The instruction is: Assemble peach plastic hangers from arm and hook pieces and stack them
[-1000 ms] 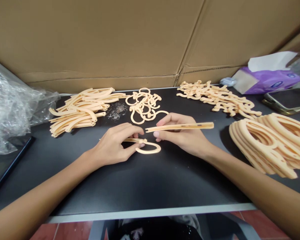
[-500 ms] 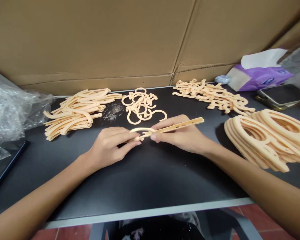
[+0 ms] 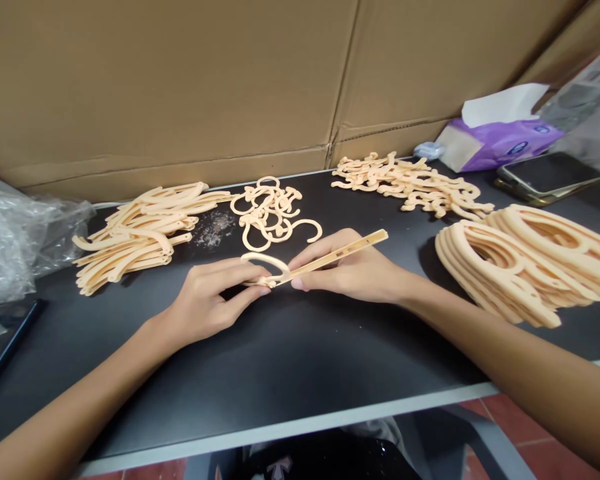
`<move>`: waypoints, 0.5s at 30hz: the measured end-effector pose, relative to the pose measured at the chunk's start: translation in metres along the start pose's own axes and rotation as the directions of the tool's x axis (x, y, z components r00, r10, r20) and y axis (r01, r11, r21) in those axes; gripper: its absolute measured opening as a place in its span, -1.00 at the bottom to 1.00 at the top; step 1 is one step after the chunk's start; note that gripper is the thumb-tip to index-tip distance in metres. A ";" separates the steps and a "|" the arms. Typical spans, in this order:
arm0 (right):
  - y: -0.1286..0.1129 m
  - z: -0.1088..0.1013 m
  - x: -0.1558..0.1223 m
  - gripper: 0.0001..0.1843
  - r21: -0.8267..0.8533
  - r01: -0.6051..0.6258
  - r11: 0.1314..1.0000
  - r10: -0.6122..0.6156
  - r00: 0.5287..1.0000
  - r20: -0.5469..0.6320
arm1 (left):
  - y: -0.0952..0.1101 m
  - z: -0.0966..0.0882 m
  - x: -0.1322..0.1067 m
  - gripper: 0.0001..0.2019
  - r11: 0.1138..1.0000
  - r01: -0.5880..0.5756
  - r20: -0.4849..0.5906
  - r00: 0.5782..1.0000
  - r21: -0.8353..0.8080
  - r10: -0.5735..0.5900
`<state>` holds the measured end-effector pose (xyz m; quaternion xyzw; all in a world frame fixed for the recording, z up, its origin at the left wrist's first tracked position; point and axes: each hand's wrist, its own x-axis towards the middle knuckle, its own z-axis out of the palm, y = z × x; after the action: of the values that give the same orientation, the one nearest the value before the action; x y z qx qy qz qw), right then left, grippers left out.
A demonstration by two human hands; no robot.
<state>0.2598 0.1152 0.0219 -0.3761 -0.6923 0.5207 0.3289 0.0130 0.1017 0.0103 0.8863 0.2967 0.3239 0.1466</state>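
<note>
My left hand [image 3: 210, 297] pinches a tan hook piece [image 3: 265, 262] whose curved end arcs over my fingertips. My right hand [image 3: 355, 270] grips a flat tan bar [image 3: 337, 253] that points up to the right. The bar's near end meets the hook's stem between my two hands, just above the black table [image 3: 290, 360]. Behind my hands lies a small pile of loose hooks [image 3: 273, 210].
A heap of curved arms [image 3: 140, 227] lies at the back left, and small clips [image 3: 410, 183] at the back right. Stacked hanger bodies [image 3: 525, 263] sit at the right. A tissue pack [image 3: 500, 140], a phone [image 3: 550, 175], a plastic bag [image 3: 15, 240] and a cardboard wall [image 3: 230, 87] surround them.
The hook in my left hand rose from lying flat on the table and now stands joined to the end of the bar. My right hand tilted the bar down toward it.
</note>
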 end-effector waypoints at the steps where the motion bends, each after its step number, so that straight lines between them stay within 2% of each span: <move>1: 0.000 0.000 0.000 -0.82 -0.003 0.000 1.000 0.000 1.000 0.003 | 0.000 -0.001 0.001 -0.89 0.999 0.014 0.025 1.000 -0.040 -0.013; 4: 0.000 0.001 0.000 -0.82 -0.009 -0.004 1.000 0.004 1.000 0.004 | 0.001 -0.003 0.004 -0.89 0.994 0.041 0.060 0.998 -0.104 -0.035; 10: 0.000 0.001 0.000 -0.81 -0.012 -0.003 1.000 0.003 1.000 0.008 | 0.001 -0.007 0.004 -0.89 0.990 0.053 0.074 0.996 -0.128 -0.043; 15: 0.001 0.001 0.000 -0.80 -0.021 0.004 1.000 -0.004 1.000 0.011 | -0.001 -0.006 0.004 -0.86 0.988 0.020 0.073 0.997 -0.150 -0.009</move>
<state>0.2595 0.1147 0.0211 -0.3754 -0.7003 0.5148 0.3220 0.0108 0.1058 0.0162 0.8816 0.2726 0.3121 0.2261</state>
